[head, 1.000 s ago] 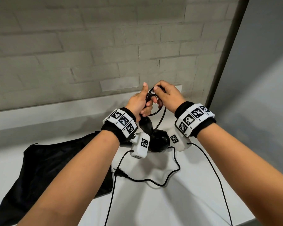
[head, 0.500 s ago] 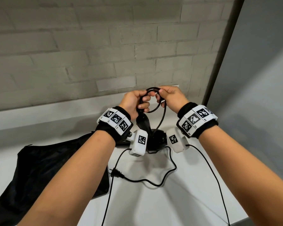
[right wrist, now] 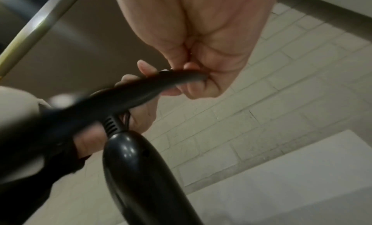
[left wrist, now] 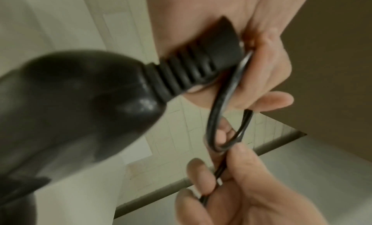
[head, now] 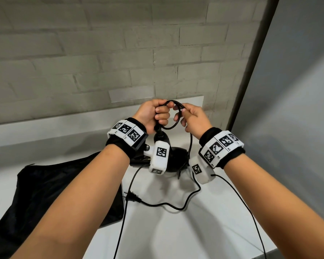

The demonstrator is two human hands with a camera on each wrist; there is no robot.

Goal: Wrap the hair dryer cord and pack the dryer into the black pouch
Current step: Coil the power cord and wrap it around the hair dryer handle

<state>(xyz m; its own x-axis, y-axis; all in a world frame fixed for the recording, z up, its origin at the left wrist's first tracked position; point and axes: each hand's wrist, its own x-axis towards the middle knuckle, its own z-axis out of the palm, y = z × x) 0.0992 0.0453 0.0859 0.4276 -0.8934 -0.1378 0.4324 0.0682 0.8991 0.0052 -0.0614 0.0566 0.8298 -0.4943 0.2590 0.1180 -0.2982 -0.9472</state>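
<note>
The black hair dryer [head: 176,157] hangs head down above the white counter, handle end up; its body fills the left wrist view [left wrist: 76,104] and shows in the right wrist view [right wrist: 141,172]. My left hand [head: 153,114] grips the ribbed cord collar [left wrist: 193,66] together with a small loop of black cord [head: 173,116]. My right hand [head: 191,118] pinches the other side of that loop [left wrist: 225,142]. The remaining cord [head: 176,206] trails over the counter to the plug [head: 132,197]. The black pouch [head: 45,193] lies flat at the left.
A grey brick wall [head: 101,53] rises behind a low white ledge [head: 64,124]. A grey panel [head: 297,90] closes the right side. The counter's front right edge [head: 281,249] is near. Thin camera cables [head: 247,208] run from my wrists.
Both hands have risen slightly and drawn apart, opening the cord into a rounder loop. My left thumb has folded down over the cord. The slack on the counter has shifted a little.
</note>
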